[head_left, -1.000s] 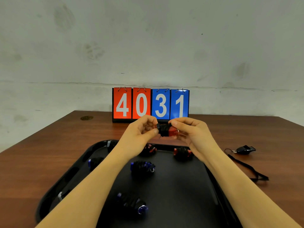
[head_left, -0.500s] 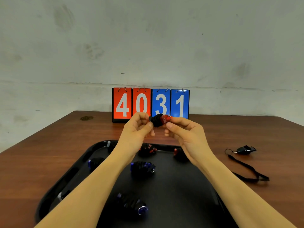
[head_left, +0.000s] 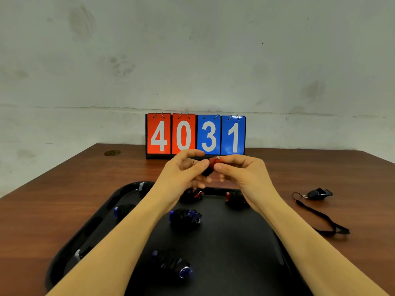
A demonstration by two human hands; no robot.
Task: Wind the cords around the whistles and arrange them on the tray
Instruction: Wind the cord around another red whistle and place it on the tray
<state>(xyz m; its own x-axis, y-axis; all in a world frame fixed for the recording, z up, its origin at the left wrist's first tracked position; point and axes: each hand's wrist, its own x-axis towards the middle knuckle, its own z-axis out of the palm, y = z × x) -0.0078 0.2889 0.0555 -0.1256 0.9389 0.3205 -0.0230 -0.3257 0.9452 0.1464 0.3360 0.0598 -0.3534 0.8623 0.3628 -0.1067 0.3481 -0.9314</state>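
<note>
Whistles, cord-wound, lie on the black tray (head_left: 102, 214); above it I see my left hand (head_left: 181, 174) and right hand (head_left: 243, 174) both pinching a red whistle (head_left: 214, 162). Right of the tray, a black whistle (head_left: 318, 193) lies unwound on the table (head_left: 53, 189).

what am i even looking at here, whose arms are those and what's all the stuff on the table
There is no machine: a person wears a camera on the head, looking down at their own arms. The left hand and right hand together pinch a red whistle with black cord wound round it, above a black tray. On the tray lie wound whistles, such as a blue one. A black whistle, cord loose, lies on the wooden table to the right. A scoreboard reading 4031 stands behind.
</note>
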